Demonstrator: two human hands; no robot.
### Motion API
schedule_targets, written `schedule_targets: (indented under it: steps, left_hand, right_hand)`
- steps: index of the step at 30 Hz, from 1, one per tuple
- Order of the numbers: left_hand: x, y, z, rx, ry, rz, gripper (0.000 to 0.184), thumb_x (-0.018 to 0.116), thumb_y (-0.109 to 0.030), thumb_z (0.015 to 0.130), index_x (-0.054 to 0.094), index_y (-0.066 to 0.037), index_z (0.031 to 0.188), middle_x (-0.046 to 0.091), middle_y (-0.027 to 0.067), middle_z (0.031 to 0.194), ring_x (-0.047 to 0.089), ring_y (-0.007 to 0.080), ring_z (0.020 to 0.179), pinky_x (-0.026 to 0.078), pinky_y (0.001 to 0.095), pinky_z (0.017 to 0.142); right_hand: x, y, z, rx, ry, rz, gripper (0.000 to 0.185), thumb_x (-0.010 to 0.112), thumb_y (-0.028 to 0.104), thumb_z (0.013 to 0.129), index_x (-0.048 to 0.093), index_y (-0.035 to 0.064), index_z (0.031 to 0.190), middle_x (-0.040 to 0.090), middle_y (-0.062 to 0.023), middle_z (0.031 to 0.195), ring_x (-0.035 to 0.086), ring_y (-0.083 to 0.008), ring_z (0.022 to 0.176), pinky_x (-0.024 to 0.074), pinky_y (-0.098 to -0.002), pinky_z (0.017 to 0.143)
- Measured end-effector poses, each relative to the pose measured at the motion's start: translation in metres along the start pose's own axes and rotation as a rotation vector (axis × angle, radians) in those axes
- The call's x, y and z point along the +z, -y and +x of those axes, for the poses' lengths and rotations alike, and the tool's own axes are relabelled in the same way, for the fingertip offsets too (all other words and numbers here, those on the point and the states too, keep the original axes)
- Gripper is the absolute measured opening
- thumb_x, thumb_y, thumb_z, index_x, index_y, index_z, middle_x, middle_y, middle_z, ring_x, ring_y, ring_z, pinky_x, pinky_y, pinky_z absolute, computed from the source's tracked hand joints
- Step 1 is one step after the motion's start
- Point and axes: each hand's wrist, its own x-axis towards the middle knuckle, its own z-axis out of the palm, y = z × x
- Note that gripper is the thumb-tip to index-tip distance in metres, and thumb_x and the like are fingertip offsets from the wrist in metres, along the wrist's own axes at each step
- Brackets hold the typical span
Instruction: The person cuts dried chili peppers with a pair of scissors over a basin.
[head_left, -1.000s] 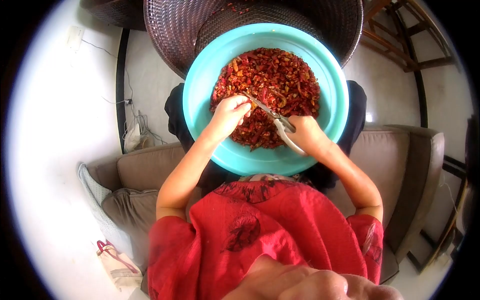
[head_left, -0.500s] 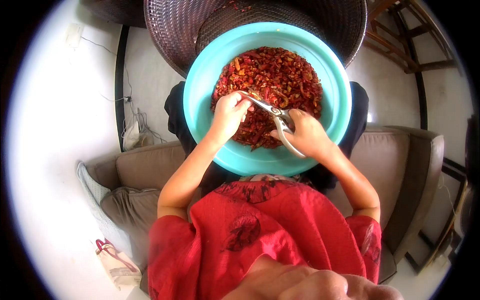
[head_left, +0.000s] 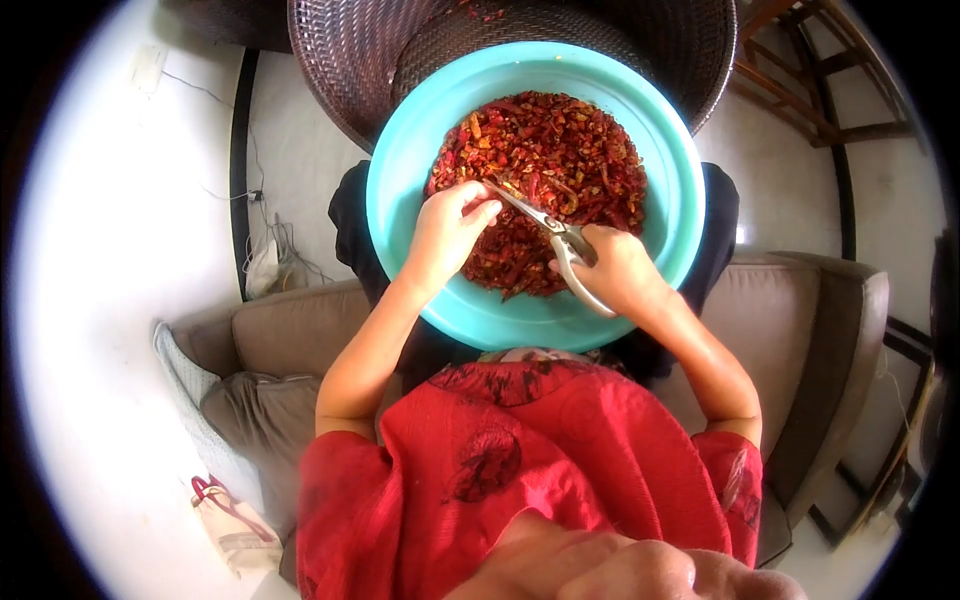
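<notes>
A wide turquoise basin (head_left: 655, 270) rests on my lap, its bottom covered with cut dried red chili peppers (head_left: 560, 150). Over the chilies, my right hand (head_left: 620, 270) grips a pair of scissors (head_left: 568, 255) by the light grey handles. Their blades point up and left, slightly apart or nearly closed; I cannot tell which. My left hand (head_left: 447, 232) is closed in a pinch at the blade tips, above the left part of the chilies. Whatever lies between its fingertips is too small and hidden to make out.
A dark woven basket (head_left: 345, 75) stands just beyond the basin. I sit on a brown sofa (head_left: 290, 330). Wooden furniture legs (head_left: 790, 90) are at the upper right, cables (head_left: 285, 240) lie on the left floor, and a cloth bag (head_left: 235, 530) stands lower left.
Both hands and the scissors have shifted very slightly, with the right hand a touch lower. The left hand still pinches at the blade tips.
</notes>
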Motion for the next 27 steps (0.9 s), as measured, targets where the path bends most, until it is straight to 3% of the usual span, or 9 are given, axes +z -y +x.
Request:
schedule_targets:
  steps: [7,9,11,13,17,21,24,26,27]
  left_hand:
    - [0.000,0.006,0.000,-0.062,0.013,0.154,0.012,0.063,-0.009,0.093,0.066,0.002,0.094,0.061,0.0005,0.073,0.056,0.0081,0.068,0.046,0.0260,0.064]
    - [0.000,0.010,0.000,-0.065,0.020,0.125,0.013,0.063,-0.009,0.093,0.067,0.002,0.096,0.062,0.0011,0.073,0.057,0.0082,0.068,0.046,0.0263,0.063]
    - [-0.001,0.012,-0.001,-0.069,0.024,0.098,0.013,0.063,-0.010,0.093,0.067,0.002,0.098,0.062,0.0016,0.073,0.057,0.0083,0.067,0.046,0.0266,0.063]
    - [0.000,0.008,-0.001,-0.092,0.045,0.038,0.013,0.066,-0.011,0.089,0.068,0.001,0.095,0.064,0.0143,0.072,0.061,0.0195,0.063,0.047,0.0337,0.063]
    - [0.012,0.015,0.004,0.110,0.029,0.097,0.017,0.066,-0.012,0.089,0.070,-0.001,0.101,0.068,0.0167,0.079,0.067,0.0252,0.069,0.049,0.0341,0.067]
    - [0.009,0.012,0.002,0.020,0.059,0.109,0.016,0.066,-0.012,0.088,0.070,-0.001,0.099,0.067,0.0170,0.077,0.065,0.0254,0.067,0.049,0.0346,0.066]
    - [0.008,0.017,0.003,0.082,0.019,0.165,0.015,0.066,-0.012,0.090,0.069,0.000,0.096,0.065,0.0120,0.069,0.061,0.0199,0.059,0.047,0.0330,0.060]
    - [0.005,0.010,0.001,-0.168,0.093,-0.068,0.015,0.066,-0.013,0.091,0.068,0.002,0.091,0.059,0.0047,0.063,0.055,0.0119,0.054,0.044,0.0302,0.054]
    - [0.006,0.009,0.001,-0.169,0.094,-0.068,0.015,0.066,-0.013,0.091,0.068,0.002,0.091,0.059,0.0047,0.063,0.055,0.0119,0.054,0.044,0.0302,0.054]
  right_hand:
    - [0.014,-0.007,0.008,0.004,0.041,-0.030,0.031,0.064,0.028,0.082,0.068,-0.0018,0.089,0.066,-0.0257,0.082,0.066,-0.0415,0.080,0.0514,-0.0476,0.076]
    - [0.019,-0.007,0.007,-0.067,-0.035,-0.031,0.038,0.071,0.035,0.085,0.064,-0.0013,0.080,0.063,-0.0221,0.071,0.064,-0.0388,0.068,0.0506,-0.0438,0.066]
    - [0.009,0.001,0.003,-0.042,0.024,-0.036,0.040,0.070,0.038,0.084,0.065,-0.0018,0.086,0.065,-0.0250,0.078,0.065,-0.0406,0.076,0.0511,-0.0452,0.071]
    - [0.007,0.005,0.003,-0.015,0.080,-0.041,0.044,0.069,0.041,0.084,0.067,-0.0024,0.092,0.066,-0.0279,0.084,0.066,-0.0425,0.084,0.0516,-0.0466,0.076]
    - [0.017,-0.004,0.005,-0.025,0.025,-0.049,0.053,0.069,0.045,0.085,0.064,-0.0062,0.097,0.067,-0.0299,0.085,0.066,-0.0444,0.085,0.0518,-0.0474,0.077]
    - [0.023,-0.009,0.010,0.001,-0.011,-0.062,0.044,0.065,0.035,0.087,0.064,-0.0074,0.096,0.067,-0.0306,0.085,0.067,-0.0453,0.086,0.0519,-0.0491,0.079]
    - [0.030,-0.012,0.009,-0.048,-0.063,-0.033,0.037,0.060,0.031,0.094,0.062,-0.0040,0.083,0.064,-0.0275,0.074,0.065,-0.0440,0.073,0.0507,-0.0482,0.068]
    - [0.027,-0.008,0.009,-0.035,-0.041,-0.020,0.035,0.061,0.030,0.091,0.065,-0.0048,0.086,0.064,-0.0294,0.078,0.065,-0.0450,0.078,0.0517,-0.0484,0.072]
    - [0.026,-0.006,0.008,-0.021,-0.021,-0.008,0.035,0.061,0.029,0.087,0.067,-0.0056,0.089,0.064,-0.0312,0.081,0.066,-0.0460,0.084,0.0526,-0.0486,0.076]
